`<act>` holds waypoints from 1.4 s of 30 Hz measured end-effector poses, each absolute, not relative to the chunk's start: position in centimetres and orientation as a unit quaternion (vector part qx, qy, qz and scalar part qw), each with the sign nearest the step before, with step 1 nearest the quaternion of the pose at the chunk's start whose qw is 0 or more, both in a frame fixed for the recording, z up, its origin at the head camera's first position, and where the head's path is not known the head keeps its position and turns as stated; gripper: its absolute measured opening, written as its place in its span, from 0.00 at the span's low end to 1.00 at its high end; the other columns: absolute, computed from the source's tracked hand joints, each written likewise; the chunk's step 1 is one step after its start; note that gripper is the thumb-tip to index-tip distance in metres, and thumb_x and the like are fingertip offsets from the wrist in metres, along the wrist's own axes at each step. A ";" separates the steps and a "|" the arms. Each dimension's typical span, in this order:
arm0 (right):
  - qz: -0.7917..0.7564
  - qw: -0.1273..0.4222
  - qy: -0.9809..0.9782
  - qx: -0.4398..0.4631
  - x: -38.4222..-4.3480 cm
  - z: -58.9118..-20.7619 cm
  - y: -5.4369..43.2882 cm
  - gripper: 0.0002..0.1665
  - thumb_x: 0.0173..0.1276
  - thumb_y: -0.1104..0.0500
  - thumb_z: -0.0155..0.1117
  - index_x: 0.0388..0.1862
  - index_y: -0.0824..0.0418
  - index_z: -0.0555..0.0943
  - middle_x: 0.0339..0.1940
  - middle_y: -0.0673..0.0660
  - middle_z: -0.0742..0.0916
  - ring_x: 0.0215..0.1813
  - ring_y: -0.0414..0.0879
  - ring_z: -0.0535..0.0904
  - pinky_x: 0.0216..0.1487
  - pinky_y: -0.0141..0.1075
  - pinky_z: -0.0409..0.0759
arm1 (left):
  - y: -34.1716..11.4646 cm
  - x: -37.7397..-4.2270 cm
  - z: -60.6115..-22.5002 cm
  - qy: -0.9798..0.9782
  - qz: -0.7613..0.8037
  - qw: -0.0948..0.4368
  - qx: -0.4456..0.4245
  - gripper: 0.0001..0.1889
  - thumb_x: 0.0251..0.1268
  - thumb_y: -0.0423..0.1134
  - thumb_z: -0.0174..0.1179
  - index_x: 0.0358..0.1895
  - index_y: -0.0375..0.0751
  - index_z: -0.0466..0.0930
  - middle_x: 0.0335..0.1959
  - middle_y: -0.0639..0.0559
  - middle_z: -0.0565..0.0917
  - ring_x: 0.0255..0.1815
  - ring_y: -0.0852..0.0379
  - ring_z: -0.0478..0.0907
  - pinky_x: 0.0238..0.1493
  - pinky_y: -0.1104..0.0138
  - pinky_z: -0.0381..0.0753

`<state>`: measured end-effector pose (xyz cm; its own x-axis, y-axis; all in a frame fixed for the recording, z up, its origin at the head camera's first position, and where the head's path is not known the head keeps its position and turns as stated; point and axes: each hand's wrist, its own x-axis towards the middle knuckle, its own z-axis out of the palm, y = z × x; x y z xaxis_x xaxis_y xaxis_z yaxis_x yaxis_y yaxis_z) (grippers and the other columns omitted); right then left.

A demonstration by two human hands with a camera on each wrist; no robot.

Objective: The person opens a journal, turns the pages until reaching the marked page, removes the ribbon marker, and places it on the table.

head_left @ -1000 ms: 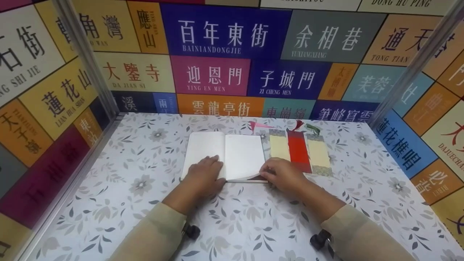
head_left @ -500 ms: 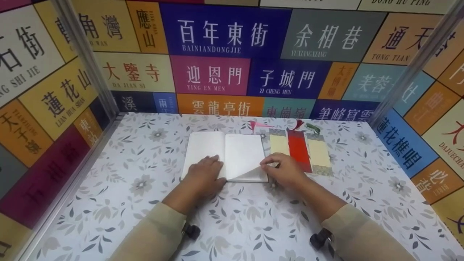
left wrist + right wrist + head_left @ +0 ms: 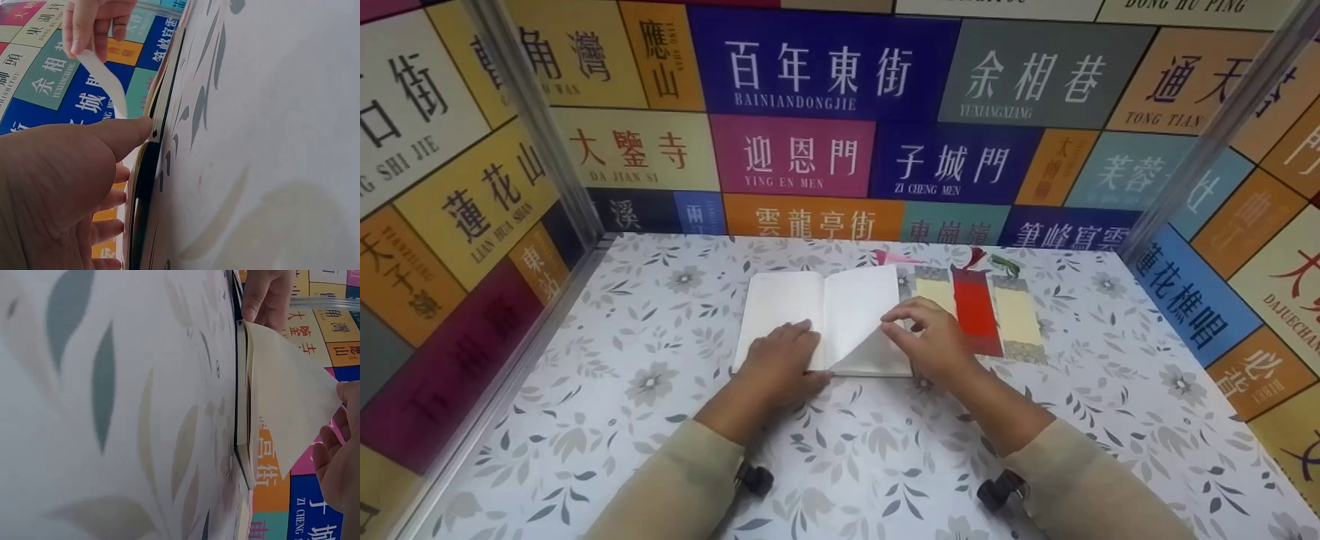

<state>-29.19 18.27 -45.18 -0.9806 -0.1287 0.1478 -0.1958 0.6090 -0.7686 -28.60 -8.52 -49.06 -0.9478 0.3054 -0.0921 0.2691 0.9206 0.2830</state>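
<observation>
An open notebook [image 3: 784, 300] with blank white pages lies on the table. On its left page rests my left hand [image 3: 781, 358], fingers extended, thumb near the bottom of the spine. Between thumb and forefinger my right hand [image 3: 934, 341] pinches the lower outer corner of a right-hand page [image 3: 859, 307]. That corner is raised and folded toward the spine. In the right wrist view the lifted page [image 3: 292, 394] stands away from the notebook's page block, held by the right hand [image 3: 343, 444]. The left wrist view shows the left thumb [image 3: 126, 135] at the notebook's lower edge.
Right of the notebook lie a red bookmark [image 3: 976, 311] and two cream bookmarks, one of them [image 3: 1020, 319] farthest right. Their pink, red and green tassels [image 3: 1003, 264] lie toward the back. Printed panels [image 3: 825, 60] wall the floral table [image 3: 660, 435] at the back and sides.
My right hand has moved up and left, lifting the page corner from near the notebook's lower right edge toward the spine. The left hand has stayed on the left page.
</observation>
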 end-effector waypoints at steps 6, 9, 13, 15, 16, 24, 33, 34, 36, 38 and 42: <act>0.415 0.095 -0.895 0.132 -28.8 -44.7 16.6 0.06 0.74 0.42 0.71 0.45 0.37 0.91 0.52 0.35 0.86 0.62 0.37 0.81 0.68 0.43 0.87 | -8.5 -28.7 -48.9 0.978 0.136 0.073 0.141 0.41 0.73 0.65 0.63 0.82 0.50 0.66 0.88 0.49 0.63 0.89 0.44 0.57 0.87 0.39 0.60; 0.408 0.116 -0.894 0.147 -28.7 -44.6 15.8 0.08 0.75 0.42 0.70 0.46 0.38 0.91 0.52 0.34 0.85 0.63 0.35 0.79 0.68 0.43 0.86 | -8.4 -28.8 -48.9 0.978 0.139 0.074 0.137 0.40 0.73 0.65 0.63 0.81 0.50 0.67 0.87 0.50 0.63 0.89 0.45 0.57 0.87 0.39 0.60; 0.410 0.143 -0.884 0.172 -28.7 -44.5 14.8 0.07 0.76 0.45 0.71 0.46 0.42 0.92 0.52 0.38 0.86 0.63 0.38 0.80 0.68 0.43 0.86 | -8.4 -28.8 -49.0 0.978 0.142 0.069 0.136 0.39 0.73 0.65 0.63 0.80 0.50 0.69 0.87 0.50 0.65 0.89 0.46 0.58 0.86 0.39 0.60; 0.411 0.155 -0.879 0.184 -28.9 -44.5 14.4 0.06 0.76 0.48 0.71 0.45 0.44 0.92 0.52 0.40 0.87 0.63 0.40 0.80 0.68 0.44 0.85 | -8.4 -28.8 -49.0 0.978 0.145 0.069 0.135 0.39 0.73 0.65 0.63 0.80 0.51 0.69 0.87 0.51 0.65 0.89 0.46 0.58 0.86 0.39 0.60; 0.410 0.160 -0.878 0.187 -28.9 -44.5 14.2 0.05 0.76 0.49 0.71 0.45 0.44 0.92 0.52 0.41 0.87 0.62 0.41 0.81 0.68 0.44 0.85 | -8.4 -28.8 -49.0 0.978 0.147 0.069 0.134 0.39 0.73 0.65 0.63 0.80 0.51 0.69 0.87 0.51 0.65 0.89 0.46 0.58 0.87 0.39 0.60; 0.407 0.177 -0.874 0.198 -29.2 -44.4 13.4 0.09 0.77 0.48 0.70 0.46 0.48 0.93 0.51 0.41 0.87 0.61 0.38 0.81 0.70 0.40 0.84 | -8.3 -28.9 -48.9 0.978 0.149 0.073 0.130 0.41 0.72 0.68 0.63 0.81 0.53 0.67 0.87 0.51 0.65 0.89 0.45 0.58 0.87 0.38 0.59; 0.411 0.176 -0.871 0.203 -29.0 -44.5 13.7 0.13 0.75 0.47 0.73 0.54 0.45 0.91 0.60 0.41 0.87 0.69 0.38 0.81 0.73 0.40 0.83 | -8.2 -28.6 -48.7 0.982 0.122 0.017 0.143 0.31 0.78 0.60 0.60 0.73 0.44 0.74 0.77 0.46 0.77 0.79 0.43 0.73 0.76 0.40 0.76; 0.412 0.172 -0.872 0.201 -29.1 -44.6 13.9 0.14 0.75 0.45 0.72 0.56 0.44 0.91 0.62 0.40 0.86 0.70 0.38 0.81 0.73 0.40 0.83 | -8.2 -28.6 -48.7 0.982 0.125 0.017 0.139 0.29 0.78 0.60 0.60 0.70 0.44 0.77 0.74 0.46 0.79 0.77 0.43 0.75 0.75 0.41 0.77; 0.404 0.164 -0.877 0.201 -29.1 -44.8 14.3 0.16 0.75 0.43 0.72 0.58 0.41 0.89 0.64 0.39 0.86 0.71 0.37 0.80 0.73 0.40 0.83 | -8.1 -28.7 -48.7 0.983 0.131 0.015 0.131 0.25 0.76 0.59 0.61 0.62 0.44 0.80 0.67 0.46 0.82 0.70 0.44 0.79 0.71 0.42 0.79; 0.380 0.153 -0.889 0.204 -29.1 -45.0 14.7 0.17 0.75 0.42 0.71 0.60 0.38 0.88 0.65 0.38 0.85 0.73 0.38 0.80 0.75 0.40 0.81 | -8.1 -28.8 -48.8 0.983 0.138 0.015 0.122 0.20 0.75 0.59 0.62 0.53 0.46 0.81 0.58 0.47 0.84 0.62 0.45 0.82 0.68 0.44 0.81; 0.325 0.115 -0.915 0.211 -29.1 -45.5 15.8 0.20 0.74 0.39 0.70 0.63 0.35 0.86 0.69 0.38 0.84 0.76 0.41 0.78 0.78 0.44 0.79 | -8.0 -28.9 -48.7 0.984 0.145 0.013 0.097 0.20 0.75 0.60 0.62 0.48 0.46 0.78 0.49 0.50 0.84 0.53 0.48 0.82 0.65 0.47 0.82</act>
